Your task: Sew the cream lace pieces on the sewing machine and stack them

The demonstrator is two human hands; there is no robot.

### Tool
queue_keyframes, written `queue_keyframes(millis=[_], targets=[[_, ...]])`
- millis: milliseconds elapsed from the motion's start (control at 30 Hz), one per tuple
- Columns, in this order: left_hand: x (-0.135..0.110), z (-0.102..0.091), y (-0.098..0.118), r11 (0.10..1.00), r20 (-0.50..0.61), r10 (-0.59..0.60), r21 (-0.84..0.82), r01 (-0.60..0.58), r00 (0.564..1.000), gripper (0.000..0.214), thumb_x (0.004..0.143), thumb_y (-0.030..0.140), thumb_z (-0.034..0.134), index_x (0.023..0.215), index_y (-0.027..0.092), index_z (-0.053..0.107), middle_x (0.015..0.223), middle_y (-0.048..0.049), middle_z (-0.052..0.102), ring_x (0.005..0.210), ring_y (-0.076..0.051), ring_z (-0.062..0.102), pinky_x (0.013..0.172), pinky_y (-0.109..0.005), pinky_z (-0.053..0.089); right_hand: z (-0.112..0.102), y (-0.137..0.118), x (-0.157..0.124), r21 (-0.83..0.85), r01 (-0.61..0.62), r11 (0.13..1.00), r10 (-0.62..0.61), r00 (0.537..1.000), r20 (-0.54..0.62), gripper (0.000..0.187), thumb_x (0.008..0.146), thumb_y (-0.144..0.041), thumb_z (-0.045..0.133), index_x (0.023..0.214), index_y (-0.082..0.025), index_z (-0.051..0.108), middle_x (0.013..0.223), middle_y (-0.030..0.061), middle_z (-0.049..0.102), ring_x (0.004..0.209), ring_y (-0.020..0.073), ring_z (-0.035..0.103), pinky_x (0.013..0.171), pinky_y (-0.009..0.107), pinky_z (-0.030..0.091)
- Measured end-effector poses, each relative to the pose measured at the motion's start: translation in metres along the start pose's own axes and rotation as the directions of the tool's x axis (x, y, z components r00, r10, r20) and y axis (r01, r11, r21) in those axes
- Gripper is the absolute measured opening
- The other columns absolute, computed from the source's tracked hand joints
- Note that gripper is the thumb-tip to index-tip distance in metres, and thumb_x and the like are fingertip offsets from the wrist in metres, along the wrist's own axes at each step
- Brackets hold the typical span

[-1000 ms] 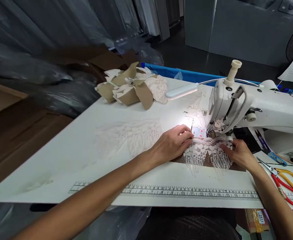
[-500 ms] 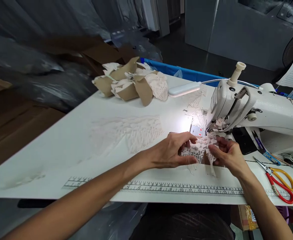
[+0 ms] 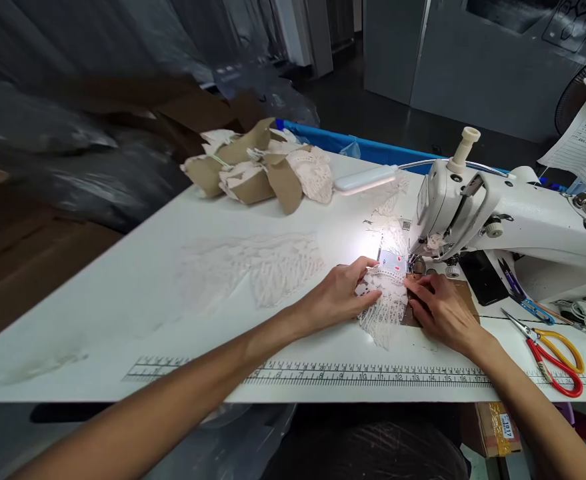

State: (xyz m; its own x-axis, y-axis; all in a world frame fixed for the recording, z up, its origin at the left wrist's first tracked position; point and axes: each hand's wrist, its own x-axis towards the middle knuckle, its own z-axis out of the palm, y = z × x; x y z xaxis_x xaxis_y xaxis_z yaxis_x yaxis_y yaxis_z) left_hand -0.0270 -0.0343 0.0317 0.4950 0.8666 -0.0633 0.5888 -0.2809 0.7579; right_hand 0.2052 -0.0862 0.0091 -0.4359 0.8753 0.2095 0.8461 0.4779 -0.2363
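A piece of white lace point(image 3: 383, 310) lies in front of the sewing machine's needle area, its fringed lower end spread toward me. My left hand point(image 3: 345, 291) holds the lace's left edge, the thumb below and the fingers above. At the right edge, my right hand point(image 3: 440, 308) pinches the lace with bent fingertips, close to the presser foot. Beneath that hand a brown sheet point(image 3: 465, 293) lies on the table. The white sewing machine point(image 3: 473, 207) lights the metal plate point(image 3: 391, 261), which has red marks. More lace point(image 3: 391, 212) trails behind the plate.
Another lace piece point(image 3: 285, 267) lies flat to the left. Lace bundles with brown paper point(image 3: 285, 183) stand at the back. Scissors point(image 3: 555, 363) with red and yellow handles, blue snips point(image 3: 527, 297) and a black phone-like slab point(image 3: 483, 277) lie right. A printed ruler point(image 3: 353, 377) runs along the front.
The lace has been turned and flattened, with its fringe now pointing toward me. My left hand has shifted slightly left; my right hand now lies lower and flatter, over the brown sheet.
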Motion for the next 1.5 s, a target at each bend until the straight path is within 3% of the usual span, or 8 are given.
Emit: queue_keyframes(millis=[100, 300, 467, 633, 833, 967, 1100, 1500], targets=[[0.001, -0.002, 0.0, 0.999, 0.034, -0.037, 0.016, 0.037, 0.999, 0.041, 0.075, 0.035, 0.051, 0.112, 0.016, 0.052, 0.059, 0.0069, 0.048, 0.052, -0.014, 0.047, 0.052, -0.025, 0.036, 0.003, -0.001, 0.003, -0.103, 0.013, 0.995, -0.008, 0.999, 0.049, 0.039, 0.1, -0.029, 0.039, 0.133, -0.02, 0.056, 0.107, 0.015, 0.055, 0.094, 0.0276, 0.053, 0.083, 0.046, 0.053], [0.004, -0.005, 0.0, 0.996, 0.058, -0.089, -0.024, 0.09, 0.994, 0.048, 0.073, 0.038, 0.056, 0.116, 0.017, 0.052, 0.061, 0.0067, 0.049, 0.055, -0.015, 0.049, 0.053, -0.025, 0.038, 0.001, 0.008, 0.01, -0.023, 0.045, 0.999, -0.042, 0.994, 0.104, 0.039, 0.101, -0.031, 0.037, 0.137, -0.022, 0.05, 0.105, 0.0116, 0.052, 0.094, 0.0238, 0.049, 0.088, 0.043, 0.05], [0.005, -0.004, -0.006, 0.992, 0.074, -0.116, -0.035, 0.119, 0.99, 0.054, 0.073, 0.042, 0.059, 0.12, 0.016, 0.053, 0.065, 0.0039, 0.054, 0.057, -0.016, 0.051, 0.054, -0.025, 0.039, 0.006, 0.004, 0.011, -0.038, -0.036, 0.999, 0.041, 0.99, 0.133, 0.039, 0.1, -0.03, 0.038, 0.135, -0.023, 0.051, 0.107, 0.0127, 0.051, 0.093, 0.0251, 0.047, 0.085, 0.043, 0.048], [0.006, -0.004, -0.007, 0.99, 0.067, -0.128, -0.048, 0.131, 0.99, 0.055, 0.073, 0.044, 0.062, 0.119, 0.016, 0.056, 0.062, 0.0043, 0.054, 0.054, -0.015, 0.051, 0.051, -0.025, 0.039, 0.009, -0.001, 0.009, -0.04, -0.076, 0.996, 0.08, 0.992, 0.099, 0.04, 0.1, -0.03, 0.038, 0.137, -0.024, 0.051, 0.109, 0.0132, 0.053, 0.094, 0.0267, 0.048, 0.083, 0.044, 0.047], [0.005, -0.006, 0.001, 0.981, 0.097, -0.181, -0.047, 0.187, 0.979, 0.059, 0.073, 0.044, 0.062, 0.123, 0.014, 0.054, 0.068, 0.0013, 0.057, 0.06, -0.017, 0.054, 0.052, -0.026, 0.041, 0.004, 0.002, -0.003, 0.093, -0.032, 0.995, 0.03, 0.999, 0.026, 0.04, 0.099, -0.026, 0.041, 0.136, -0.024, 0.055, 0.112, 0.0118, 0.055, 0.105, 0.0259, 0.049, 0.093, 0.045, 0.045], [0.006, -0.003, -0.007, 0.987, 0.081, -0.159, -0.025, 0.162, 0.984, 0.058, 0.074, 0.044, 0.062, 0.123, 0.015, 0.054, 0.07, 0.0004, 0.059, 0.062, -0.017, 0.055, 0.054, -0.027, 0.042, 0.0, 0.0, -0.01, 0.134, 0.032, 0.99, -0.041, 0.997, 0.063, 0.034, 0.096, -0.025, 0.051, 0.125, -0.031, 0.065, 0.114, 0.0087, 0.057, 0.107, 0.0258, 0.05, 0.093, 0.047, 0.044], [0.006, 0.0, -0.013, 0.992, 0.054, -0.123, -0.014, 0.124, 0.991, 0.056, 0.075, 0.045, 0.062, 0.122, 0.016, 0.054, 0.068, 0.0018, 0.059, 0.06, -0.017, 0.056, 0.055, -0.027, 0.042, -0.001, -0.002, -0.01, 0.111, 0.034, 0.993, -0.043, 0.996, 0.074, 0.033, 0.094, -0.024, 0.053, 0.123, -0.031, 0.067, 0.114, 0.0095, 0.058, 0.108, 0.027, 0.05, 0.091, 0.048, 0.045], [0.003, -0.006, -0.001, 0.994, 0.068, -0.107, 0.022, 0.105, 0.992, 0.049, 0.079, 0.043, 0.058, 0.119, 0.015, 0.053, 0.06, 0.0055, 0.051, 0.056, -0.016, 0.051, 0.052, -0.026, 0.036, 0.006, 0.0, -0.011, 0.12, 0.046, 0.992, -0.046, 0.999, 0.001, 0.035, 0.089, -0.019, 0.058, 0.12, -0.031, 0.069, 0.112, 0.0081, 0.058, 0.106, 0.0252, 0.053, 0.091, 0.047, 0.048]])
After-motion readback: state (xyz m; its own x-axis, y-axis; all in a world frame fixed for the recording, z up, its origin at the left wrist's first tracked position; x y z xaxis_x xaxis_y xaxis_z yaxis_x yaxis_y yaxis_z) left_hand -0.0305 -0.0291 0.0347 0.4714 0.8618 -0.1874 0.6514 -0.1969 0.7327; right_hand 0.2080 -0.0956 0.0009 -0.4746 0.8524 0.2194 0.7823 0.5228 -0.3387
